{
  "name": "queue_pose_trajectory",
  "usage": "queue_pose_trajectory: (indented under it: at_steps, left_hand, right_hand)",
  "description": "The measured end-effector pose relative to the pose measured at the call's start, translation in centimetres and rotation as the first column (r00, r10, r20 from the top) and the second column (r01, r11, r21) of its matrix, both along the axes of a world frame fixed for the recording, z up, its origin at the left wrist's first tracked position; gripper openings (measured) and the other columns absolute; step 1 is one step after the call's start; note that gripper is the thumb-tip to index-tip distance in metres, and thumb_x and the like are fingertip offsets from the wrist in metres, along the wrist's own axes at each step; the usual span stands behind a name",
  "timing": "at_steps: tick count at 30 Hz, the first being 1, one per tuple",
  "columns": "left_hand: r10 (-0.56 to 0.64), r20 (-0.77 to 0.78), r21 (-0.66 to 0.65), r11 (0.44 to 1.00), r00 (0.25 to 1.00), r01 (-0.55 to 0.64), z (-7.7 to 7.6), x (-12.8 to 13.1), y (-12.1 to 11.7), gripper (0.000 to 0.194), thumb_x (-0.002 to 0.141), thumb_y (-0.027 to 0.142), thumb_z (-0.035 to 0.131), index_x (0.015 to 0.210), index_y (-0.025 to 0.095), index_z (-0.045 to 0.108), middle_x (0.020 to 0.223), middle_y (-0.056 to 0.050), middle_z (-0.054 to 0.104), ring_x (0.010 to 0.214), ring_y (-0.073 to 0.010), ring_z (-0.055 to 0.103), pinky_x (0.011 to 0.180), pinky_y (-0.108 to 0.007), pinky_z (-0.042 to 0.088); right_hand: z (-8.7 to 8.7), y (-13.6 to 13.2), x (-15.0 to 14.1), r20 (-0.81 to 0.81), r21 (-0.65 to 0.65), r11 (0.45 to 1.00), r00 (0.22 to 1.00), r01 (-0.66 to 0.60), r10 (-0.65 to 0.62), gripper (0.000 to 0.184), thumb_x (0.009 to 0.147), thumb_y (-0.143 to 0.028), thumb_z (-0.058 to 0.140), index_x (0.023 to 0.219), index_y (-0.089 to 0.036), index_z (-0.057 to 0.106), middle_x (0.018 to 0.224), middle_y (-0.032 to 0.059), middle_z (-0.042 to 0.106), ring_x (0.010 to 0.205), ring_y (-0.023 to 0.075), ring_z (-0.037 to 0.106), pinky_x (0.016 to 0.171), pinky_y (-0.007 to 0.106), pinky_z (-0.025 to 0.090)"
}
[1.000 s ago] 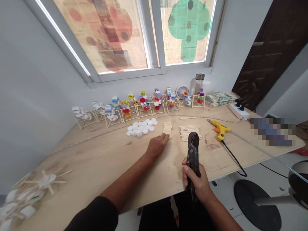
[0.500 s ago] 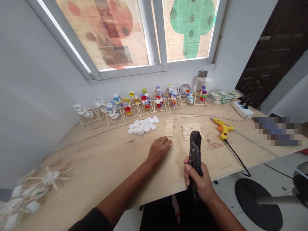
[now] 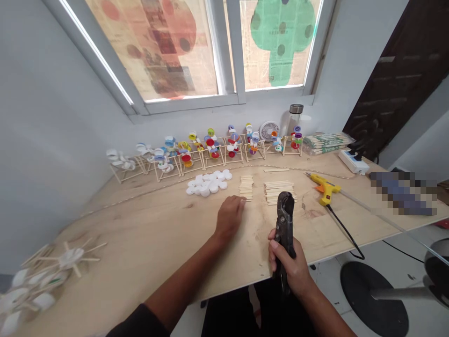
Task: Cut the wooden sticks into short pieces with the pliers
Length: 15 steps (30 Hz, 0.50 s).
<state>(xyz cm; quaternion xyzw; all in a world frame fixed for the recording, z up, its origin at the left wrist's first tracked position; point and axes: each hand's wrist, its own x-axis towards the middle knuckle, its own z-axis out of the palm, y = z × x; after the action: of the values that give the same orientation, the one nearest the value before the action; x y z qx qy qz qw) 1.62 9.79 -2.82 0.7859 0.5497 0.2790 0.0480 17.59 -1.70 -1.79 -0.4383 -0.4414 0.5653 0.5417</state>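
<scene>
r grip (image 3: pixel 289 267) closed round blk metal cutters (image 3: pixel 285 220)

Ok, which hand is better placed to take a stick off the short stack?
Left. The left hand is free on the plywood tabletop, its fingers right at the short stack of craft sticks. The right hand is closed around the black metal cutters.

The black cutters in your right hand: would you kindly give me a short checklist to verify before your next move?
Right hand gripping the black cutters firmly: ok.
Cutter jaws clear of the craft sticks: ok.
Left hand touching the short stack of craft sticks: cannot tell.
Larger stack of craft sticks neatly piled: ok.
Yellow hot glue gun plugged in: cannot tell; its cord drops off the plywood board.
</scene>
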Motion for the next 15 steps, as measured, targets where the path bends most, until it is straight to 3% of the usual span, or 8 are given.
queue_pose_trajectory:
  at_steps: [3, 5, 15]
  left_hand:
    - [0.17, 0.125, -0.044, 0.985, 0.978, -0.165, 0.1, -1.3, -0.4, 0.034, 0.09, 0.03, 0.027, 0.082, 0.017, 0.058, 0.083, -0.006, 0.063, 0.081, -0.0179, 0.056, 0.071, -0.03, 0.042]
    - [0.202, 0.126, -0.064, 0.979, 0.971, -0.195, 0.1, -1.8, -0.5, 0.034, 0.089, 0.03, 0.029, 0.076, 0.017, 0.057, 0.08, -0.006, 0.064, 0.08, -0.0193, 0.056, 0.071, -0.031, 0.041]
    - [0.163, 0.169, -0.114, 0.983, 0.972, -0.145, -0.2, -0.5, -0.8, 0.032, 0.087, 0.029, 0.034, 0.071, 0.018, 0.059, 0.081, -0.004, 0.067, 0.084, -0.0173, 0.058, 0.076, -0.03, 0.04]
  right_hand:
    - [0.1, 0.0, 0.1, 0.002, -0.004, 1.0, 1.0, -0.015, 0.015, 0.026, 0.082, -0.041, 0.052, 0.09, -0.017, 0.045, 0.052, -0.0068, 0.046, 0.041, 0.0074, 0.042, 0.041, 0.02, 0.034]
    - [0.1, -0.1, 0.1, 0.008, -0.006, 1.0, 1.0, -0.013, 0.013, 0.026, 0.081, -0.041, 0.052, 0.089, -0.017, 0.046, 0.052, -0.0068, 0.046, 0.041, 0.0073, 0.042, 0.041, 0.02, 0.034]
    - [0.2, 0.0, 0.0, -0.008, 0.016, 1.0, 1.0, 0.0, 0.0, 0.026, 0.081, -0.04, 0.054, 0.09, -0.017, 0.046, 0.052, -0.0067, 0.046, 0.041, 0.0071, 0.043, 0.041, 0.02, 0.034]
